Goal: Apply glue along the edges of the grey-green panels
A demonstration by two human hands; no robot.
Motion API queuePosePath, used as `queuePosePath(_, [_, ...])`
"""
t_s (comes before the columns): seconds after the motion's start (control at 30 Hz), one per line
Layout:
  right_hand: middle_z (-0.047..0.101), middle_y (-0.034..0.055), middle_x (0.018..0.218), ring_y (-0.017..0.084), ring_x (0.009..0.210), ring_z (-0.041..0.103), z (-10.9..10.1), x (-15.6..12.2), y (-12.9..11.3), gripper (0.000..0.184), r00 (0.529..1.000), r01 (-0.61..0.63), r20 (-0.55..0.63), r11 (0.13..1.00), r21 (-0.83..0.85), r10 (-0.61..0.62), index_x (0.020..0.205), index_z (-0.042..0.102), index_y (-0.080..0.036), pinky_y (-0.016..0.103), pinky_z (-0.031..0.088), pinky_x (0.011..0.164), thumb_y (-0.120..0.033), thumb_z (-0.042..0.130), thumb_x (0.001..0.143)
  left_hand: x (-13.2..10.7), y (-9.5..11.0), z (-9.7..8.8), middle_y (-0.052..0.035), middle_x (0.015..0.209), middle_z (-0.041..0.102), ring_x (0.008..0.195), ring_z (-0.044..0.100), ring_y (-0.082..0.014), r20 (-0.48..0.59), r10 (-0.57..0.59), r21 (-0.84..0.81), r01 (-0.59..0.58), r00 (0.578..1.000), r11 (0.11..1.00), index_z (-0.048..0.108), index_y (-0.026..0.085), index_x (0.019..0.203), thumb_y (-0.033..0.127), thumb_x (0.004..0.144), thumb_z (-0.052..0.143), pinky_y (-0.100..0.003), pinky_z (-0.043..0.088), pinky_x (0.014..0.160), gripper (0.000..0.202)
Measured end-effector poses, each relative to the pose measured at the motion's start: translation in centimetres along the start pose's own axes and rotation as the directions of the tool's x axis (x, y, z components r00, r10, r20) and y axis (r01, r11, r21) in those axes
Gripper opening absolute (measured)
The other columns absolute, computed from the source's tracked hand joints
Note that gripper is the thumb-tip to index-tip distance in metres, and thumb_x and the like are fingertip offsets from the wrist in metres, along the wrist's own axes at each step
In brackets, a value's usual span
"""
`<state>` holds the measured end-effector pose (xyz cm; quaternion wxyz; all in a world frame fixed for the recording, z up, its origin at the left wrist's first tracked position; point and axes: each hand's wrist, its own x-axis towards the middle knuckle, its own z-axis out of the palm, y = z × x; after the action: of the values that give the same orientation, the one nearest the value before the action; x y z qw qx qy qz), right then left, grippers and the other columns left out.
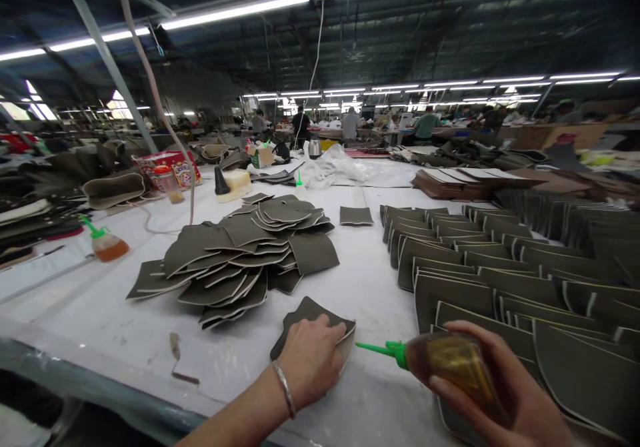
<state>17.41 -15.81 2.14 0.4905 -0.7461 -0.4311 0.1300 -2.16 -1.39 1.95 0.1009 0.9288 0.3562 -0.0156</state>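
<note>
My left hand (313, 353) lies over a dark grey-green sheet piece (300, 317) with a pale cut edge. Its fingers curl at the piece's right side, and the palm hides part of it. In my right hand (520, 393) is a squeeze bottle (450, 363) of amber liquid, tipped sideways. Its green nozzle (377, 349) points left, close to the right edge of the piece, with a small gap between. Beyond my left hand lies a loose pile of similar pieces (240, 247). Overlapping rows of such pieces (460, 293) spread out on the right.
A second green-tipped bottle (107, 243) stands at the left of the white table (370, 267). One single piece (356, 215) lies past the pile. A thin scrap strip (177, 360) is near the front edge. Farther back are a plastic bag (335, 165) and a red packet (175, 163).
</note>
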Motion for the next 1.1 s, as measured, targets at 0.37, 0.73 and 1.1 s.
queuePosePath(0.37, [0.061, -0.0010, 0.110, 0.021, 0.092, 0.062, 2.0, 1.4, 0.2, 0.050, 0.959, 0.282, 0.082, 0.945, -0.165, -0.272, 0.121, 0.048, -0.032, 0.029, 0.048, 0.082, -0.056, 0.064, 0.080, 0.0, -0.1, 0.7, -0.0043, 0.090, 0.063, 0.075, 0.065, -0.0271, -0.015, 0.003, -0.042, -0.004, 1.000, 0.999, 0.059, 0.033, 0.114, 0.020, 0.079, 0.041, -0.042, 0.052, 0.066, 0.041])
queuePosePath(0.73, [0.064, -0.0009, 0.107, 0.019, 0.086, 0.066, 1.5, 2.0, 1.8, 0.047, 0.946, 0.324, 0.092, 0.920, -0.222, -0.311, 0.120, 0.048, -0.030, 0.025, 0.053, 0.073, -0.053, 0.064, 0.082, -0.3, -0.1, 0.9, -0.0042, 0.094, 0.062, 0.079, 0.064, -0.0265, 0.033, -0.014, -0.063, 0.016, 0.999, 0.998, 0.052, 0.035, 0.126, 0.022, 0.083, 0.039, -0.042, 0.052, 0.070, 0.047])
queuePosePath(1.1, [0.065, 0.0004, 0.103, 0.022, 0.089, 0.064, 1.6, 2.1, 1.3, 0.048, 0.980, 0.168, 0.124, 0.979, -0.111, -0.155, 0.118, 0.049, -0.028, 0.029, 0.049, 0.076, -0.054, 0.065, 0.080, -0.7, 0.1, 1.6, -0.0065, 0.103, 0.058, 0.083, 0.063, -0.0241, 0.024, -0.013, -0.110, 0.015, 1.000, 0.994, 0.046, 0.030, 0.133, 0.023, 0.086, 0.038, -0.039, 0.052, 0.074, 0.049])
